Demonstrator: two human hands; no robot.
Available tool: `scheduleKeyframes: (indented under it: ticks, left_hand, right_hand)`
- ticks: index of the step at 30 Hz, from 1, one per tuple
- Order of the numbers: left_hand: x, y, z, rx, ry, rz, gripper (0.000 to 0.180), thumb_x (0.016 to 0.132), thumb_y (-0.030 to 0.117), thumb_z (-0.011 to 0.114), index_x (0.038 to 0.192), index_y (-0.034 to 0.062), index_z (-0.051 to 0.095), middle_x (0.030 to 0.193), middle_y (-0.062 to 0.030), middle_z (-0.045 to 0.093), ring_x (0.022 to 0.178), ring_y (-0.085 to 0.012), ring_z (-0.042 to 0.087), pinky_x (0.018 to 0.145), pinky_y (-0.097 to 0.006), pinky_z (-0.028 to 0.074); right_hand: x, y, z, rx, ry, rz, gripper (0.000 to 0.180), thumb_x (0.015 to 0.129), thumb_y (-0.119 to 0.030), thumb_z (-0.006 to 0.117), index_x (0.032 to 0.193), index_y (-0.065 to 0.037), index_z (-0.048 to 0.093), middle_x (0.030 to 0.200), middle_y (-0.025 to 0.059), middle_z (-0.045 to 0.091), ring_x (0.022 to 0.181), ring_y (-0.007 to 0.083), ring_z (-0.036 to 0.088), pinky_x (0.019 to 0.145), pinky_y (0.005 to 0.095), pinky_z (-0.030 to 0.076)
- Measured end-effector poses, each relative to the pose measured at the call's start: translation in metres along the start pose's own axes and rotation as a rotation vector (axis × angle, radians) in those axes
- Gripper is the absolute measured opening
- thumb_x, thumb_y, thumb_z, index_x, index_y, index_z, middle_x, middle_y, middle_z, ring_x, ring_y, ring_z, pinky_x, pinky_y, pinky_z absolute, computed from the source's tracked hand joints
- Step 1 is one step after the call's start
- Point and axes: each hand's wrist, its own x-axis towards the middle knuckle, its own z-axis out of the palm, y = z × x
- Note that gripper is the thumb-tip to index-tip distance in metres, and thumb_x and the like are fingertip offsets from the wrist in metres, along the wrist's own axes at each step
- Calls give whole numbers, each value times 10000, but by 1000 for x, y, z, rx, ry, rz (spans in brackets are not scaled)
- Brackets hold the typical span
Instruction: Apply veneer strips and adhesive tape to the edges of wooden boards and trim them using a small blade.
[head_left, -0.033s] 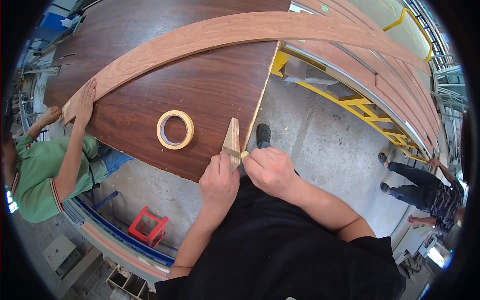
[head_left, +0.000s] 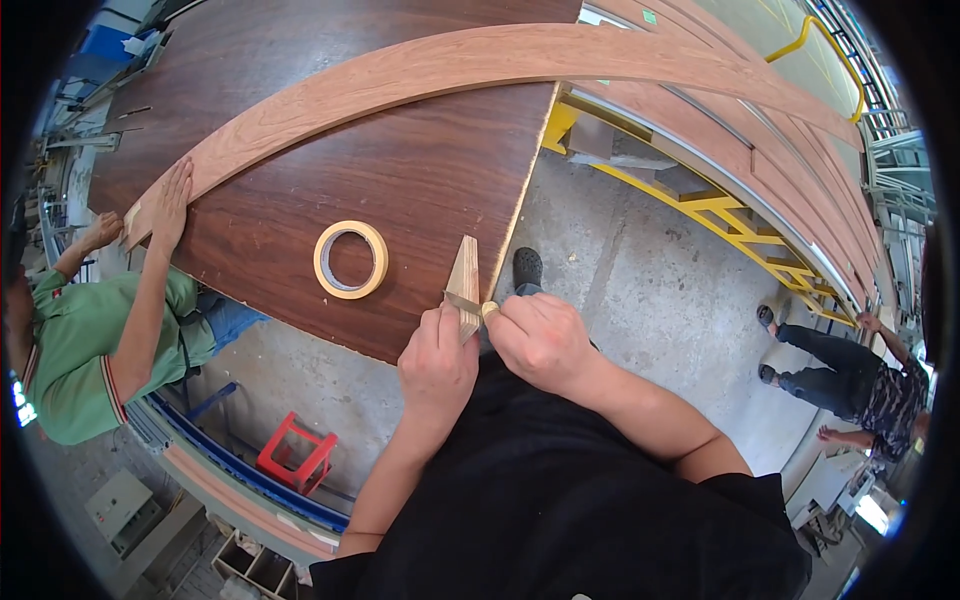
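A narrow wedge-shaped piece of layered wood [head_left: 466,272] lies tilted at the table's near corner. My left hand [head_left: 438,362] is closed around its lower end. Across the wedge runs a thin, flat strip [head_left: 461,303], joined at its right to a pale yellow rounded piece [head_left: 489,310]. My right hand [head_left: 541,341] is closed on that piece, its fingers hiding most of it; whether the strip is a blade or tape I cannot tell. A roll of yellowish tape [head_left: 322,262] rests flat on the table, left of the wedge.
A long curved wooden board [head_left: 400,68] spans the dark brown table [head_left: 300,200]. At left, a person in green [head_left: 80,350] presses a hand on it. Yellow-framed racking [head_left: 720,215] with boards stands right. Another person [head_left: 850,375] is far right; a red stool [head_left: 297,452] is lower left.
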Motion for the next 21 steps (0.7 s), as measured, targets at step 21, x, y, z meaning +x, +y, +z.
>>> scheduleKeyframes:
  ticks: [21]
  left_hand:
    - [2, 2, -4, -8, -38, 27, 277, 745, 103, 654, 989, 16, 555, 796, -89, 523, 610, -239, 574, 524, -331, 480]
  right_hand:
    - [5, -5, -6, -60, -26, -8, 97, 647, -60, 620, 713, -47, 550, 632, 39, 419, 517, 170, 494, 476, 301, 403]
